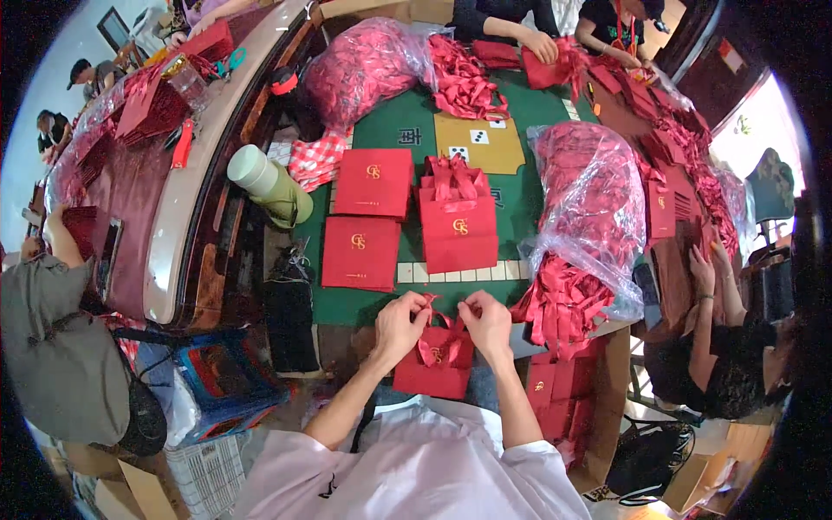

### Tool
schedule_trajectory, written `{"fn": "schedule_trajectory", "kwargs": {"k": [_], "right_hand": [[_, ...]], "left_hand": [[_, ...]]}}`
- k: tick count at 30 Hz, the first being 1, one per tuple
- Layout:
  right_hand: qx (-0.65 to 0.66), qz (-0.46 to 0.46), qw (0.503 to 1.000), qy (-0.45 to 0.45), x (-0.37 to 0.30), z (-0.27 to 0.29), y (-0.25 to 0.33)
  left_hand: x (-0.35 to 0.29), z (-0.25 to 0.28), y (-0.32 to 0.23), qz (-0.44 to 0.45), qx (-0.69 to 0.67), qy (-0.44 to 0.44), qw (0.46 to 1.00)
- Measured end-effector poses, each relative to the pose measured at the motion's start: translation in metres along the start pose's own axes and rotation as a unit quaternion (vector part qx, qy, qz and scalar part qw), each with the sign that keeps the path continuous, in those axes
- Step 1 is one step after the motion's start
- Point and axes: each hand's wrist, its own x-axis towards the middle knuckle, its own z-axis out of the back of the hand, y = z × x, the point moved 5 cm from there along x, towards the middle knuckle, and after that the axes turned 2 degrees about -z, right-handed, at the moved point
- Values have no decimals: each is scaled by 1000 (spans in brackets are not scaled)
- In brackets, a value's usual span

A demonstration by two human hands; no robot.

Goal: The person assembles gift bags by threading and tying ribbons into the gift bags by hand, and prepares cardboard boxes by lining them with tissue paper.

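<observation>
Close to my body, a small red paper gift bag (pixel 433 380) with gold lettering hangs or rests at the table's near edge. A shiny red ribbon (pixel 428 354) is threaded at its top. My left hand (pixel 402 324) pinches the ribbon on one side, with a bit of it showing above the fingertips. On the other side my right hand (pixel 486 324) is closed in a pinch on the ribbon, its fingertips partly hidden. Just beyond stand finished-looking red bags with ribbon bows (pixel 459 221). Flat red bags (pixel 360 253) lie in two stacks to their left.
A plastic sack of red ribbons (pixel 589 199) spills at the right; another sack (pixel 368 69) sits far left on the green table (pixel 338 305). A green bottle (pixel 270 184) stands left. A carton of red bags (pixel 568 399) is below right. Other people work around nearby tables.
</observation>
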Motion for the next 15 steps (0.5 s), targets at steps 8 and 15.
{"fn": "schedule_trajectory", "kwargs": {"k": [8, 15], "right_hand": [[201, -19, 975, 91, -15, -13, 22], [232, -3, 968, 94, -13, -18, 20]], "left_hand": [[-7, -4, 1, 37, -93, -3, 995], [-13, -3, -6, 42, -127, -34, 990]]}}
